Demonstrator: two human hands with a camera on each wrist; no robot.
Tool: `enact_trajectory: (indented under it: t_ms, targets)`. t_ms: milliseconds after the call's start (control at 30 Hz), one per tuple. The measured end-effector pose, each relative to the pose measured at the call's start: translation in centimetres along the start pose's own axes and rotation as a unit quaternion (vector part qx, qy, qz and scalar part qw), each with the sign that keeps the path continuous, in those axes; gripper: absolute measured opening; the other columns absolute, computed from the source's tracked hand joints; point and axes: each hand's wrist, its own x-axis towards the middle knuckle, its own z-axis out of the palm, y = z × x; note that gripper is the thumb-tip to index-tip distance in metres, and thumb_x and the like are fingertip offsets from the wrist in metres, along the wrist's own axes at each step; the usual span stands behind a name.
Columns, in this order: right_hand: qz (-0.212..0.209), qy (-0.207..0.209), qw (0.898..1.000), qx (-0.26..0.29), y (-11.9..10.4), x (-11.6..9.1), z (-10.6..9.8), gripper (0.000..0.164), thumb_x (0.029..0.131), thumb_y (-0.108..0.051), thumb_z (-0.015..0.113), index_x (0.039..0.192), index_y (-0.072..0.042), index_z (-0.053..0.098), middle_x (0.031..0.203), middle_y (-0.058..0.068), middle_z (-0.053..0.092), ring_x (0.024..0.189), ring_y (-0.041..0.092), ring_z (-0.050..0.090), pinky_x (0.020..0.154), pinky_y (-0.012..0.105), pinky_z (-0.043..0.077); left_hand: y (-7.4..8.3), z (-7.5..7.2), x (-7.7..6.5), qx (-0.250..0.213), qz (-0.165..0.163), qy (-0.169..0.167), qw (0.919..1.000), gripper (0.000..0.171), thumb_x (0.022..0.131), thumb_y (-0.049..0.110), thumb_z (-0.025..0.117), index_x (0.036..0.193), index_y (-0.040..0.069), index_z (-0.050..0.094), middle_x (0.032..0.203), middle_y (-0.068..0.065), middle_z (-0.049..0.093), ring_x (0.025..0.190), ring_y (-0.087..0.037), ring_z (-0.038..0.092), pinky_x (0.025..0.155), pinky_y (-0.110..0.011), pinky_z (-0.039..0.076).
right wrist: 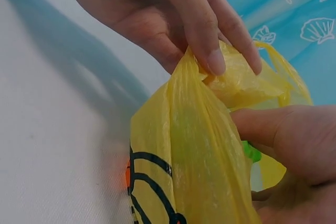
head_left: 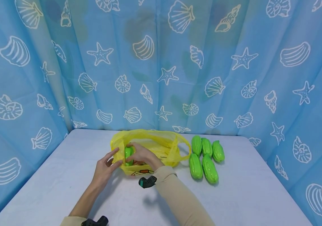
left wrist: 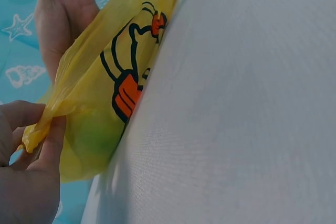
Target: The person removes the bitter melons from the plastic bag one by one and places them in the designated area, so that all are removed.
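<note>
A yellow plastic bag (head_left: 146, 169) with a black-and-orange cartoon print lies on its side, mouth open. The left hand (head_left: 104, 168) pinches the bag's left edge between thumb and fingers; the left wrist view shows the gathered film (left wrist: 39, 132) there. Reaching into the mouth, the right hand (head_left: 142, 153) has its fingers and thumb around a plump green ridged vegetable (head_left: 128, 156), glossy like plastic. In the right wrist view only a small green part (right wrist: 251, 151) shows beside that hand, the rest hidden by hand and bag. A green shape also shows through the film (left wrist: 92, 132).
Several more green vegetables (head_left: 196, 166) lie in two rows right of the bag, near its handle loop (head_left: 187, 150). They rest on a white-covered table (head_left: 242, 188). Blue shell-patterned curtains (head_left: 161, 75) hang behind the table and along both sides.
</note>
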Motion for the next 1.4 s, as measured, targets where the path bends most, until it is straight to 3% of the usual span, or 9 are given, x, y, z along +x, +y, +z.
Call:
enact_trajectory:
  t_ms: [300, 567, 933, 1400]
  targets:
    - [-0.014, -0.002, 1.0, 0.0, -0.2, -0.9, -0.9, 0.07, 0.086, -0.012, 0.075, 0.147, -0.018, 0.041, 0.148, 0.012, 0.043, 0.091, 0.025, 0.06, 0.074, 0.042, 0.058, 0.1, 0.0, 0.0, -0.001, -0.004, -0.006, 1.0, 0.061, 0.093, 0.021, 0.068, 0.149, 0.015, 0.043, 0.16, -0.007, 0.032, 0.14, -0.031, 0.042, 0.091, -0.011, 0.05]
    - [-0.025, -0.026, 0.999, 0.032, 0.2, -1.5, -2.6, 0.068, 0.089, -0.014, 0.073, 0.148, -0.021, 0.04, 0.153, 0.012, 0.037, 0.086, 0.024, 0.063, 0.079, 0.044, 0.06, 0.3, -0.3, 0.2, 0.01, -0.003, 0.002, 0.9999, 0.062, 0.092, 0.021, 0.069, 0.148, 0.014, 0.044, 0.159, -0.008, 0.034, 0.141, -0.033, 0.042, 0.092, -0.01, 0.049]
    - [-0.032, -0.034, 0.998, 0.036, 0.9, -2.7, -4.3, 0.067, 0.089, -0.015, 0.073, 0.148, -0.019, 0.041, 0.128, 0.017, 0.053, 0.089, 0.022, 0.064, 0.082, 0.046, 0.06, 0.2, -0.3, 0.0, 0.0, -0.009, 0.002, 1.0, 0.061, 0.092, 0.017, 0.068, 0.148, 0.014, 0.044, 0.159, -0.007, 0.034, 0.14, -0.031, 0.043, 0.09, -0.008, 0.048]
    - [-0.039, -0.043, 0.997, 0.057, 1.2, -5.1, -7.3, 0.068, 0.09, -0.016, 0.071, 0.15, -0.022, 0.038, 0.131, 0.023, 0.052, 0.099, 0.026, 0.065, 0.089, 0.053, 0.057, 0.1, -0.3, 0.1, 0.009, -0.013, 0.005, 0.9999, 0.061, 0.093, 0.016, 0.067, 0.149, 0.015, 0.043, 0.161, -0.005, 0.031, 0.143, -0.031, 0.04, 0.096, -0.013, 0.048]
